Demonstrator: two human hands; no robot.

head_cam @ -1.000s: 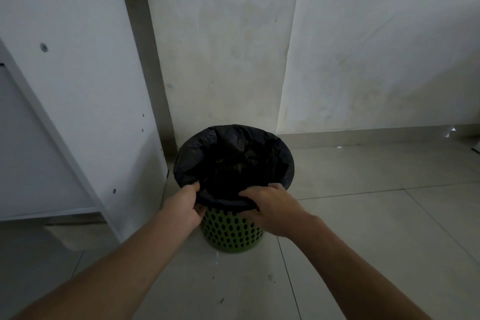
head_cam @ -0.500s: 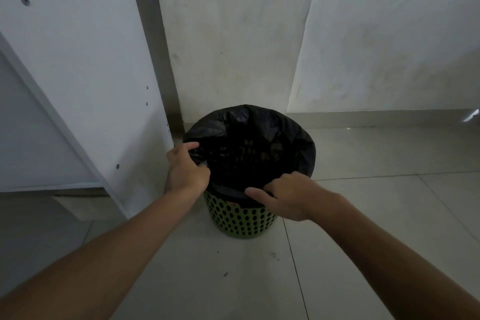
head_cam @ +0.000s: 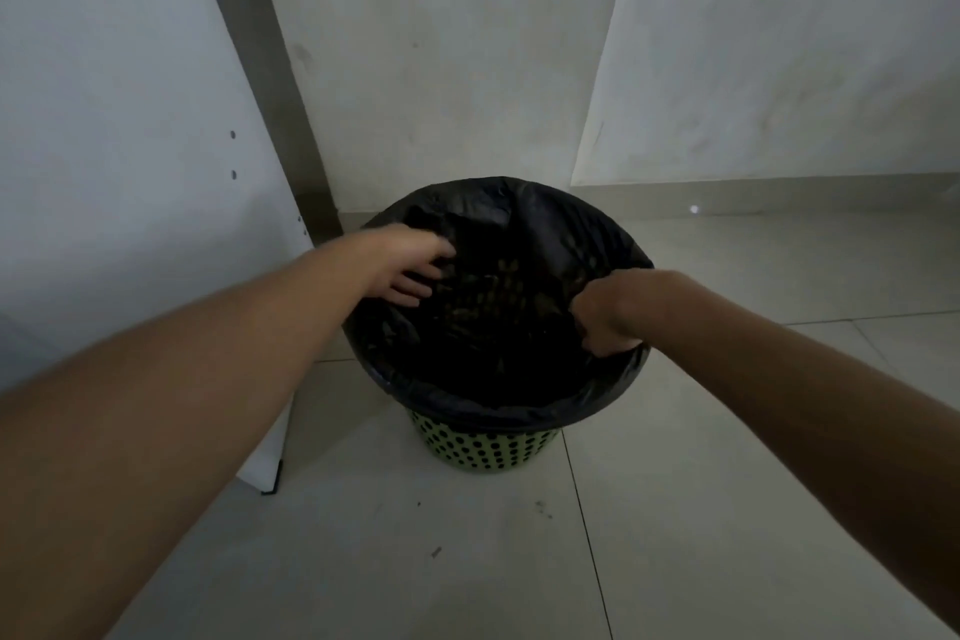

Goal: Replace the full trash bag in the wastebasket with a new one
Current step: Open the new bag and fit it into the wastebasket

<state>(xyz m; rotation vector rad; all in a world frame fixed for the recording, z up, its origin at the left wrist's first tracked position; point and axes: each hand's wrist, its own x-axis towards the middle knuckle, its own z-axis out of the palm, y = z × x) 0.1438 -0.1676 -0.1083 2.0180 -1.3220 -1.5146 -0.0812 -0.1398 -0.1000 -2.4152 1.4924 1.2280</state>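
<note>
A green perforated wastebasket [head_cam: 485, 450] stands on the tiled floor in the room's corner. A black trash bag [head_cam: 519, 395] lines it, its edge folded over the rim. My left hand [head_cam: 410, 265] is at the far left of the rim, fingers curled on the bag's edge there. My right hand [head_cam: 608, 317] is at the right side of the rim, closed in a fist on a bunch of the black plastic. The inside of the bag is dark and its contents are hard to make out.
A white panel [head_cam: 130, 146] leans close against the basket's left side. Walls [head_cam: 441, 42] meet right behind the basket. Pale floor tiles [head_cam: 727, 483] stretch to the right and toward me.
The view has come closer and higher over the basket. Both hands have slid from the near rim around the sides, the left to the far left, the right to the right edge.
</note>
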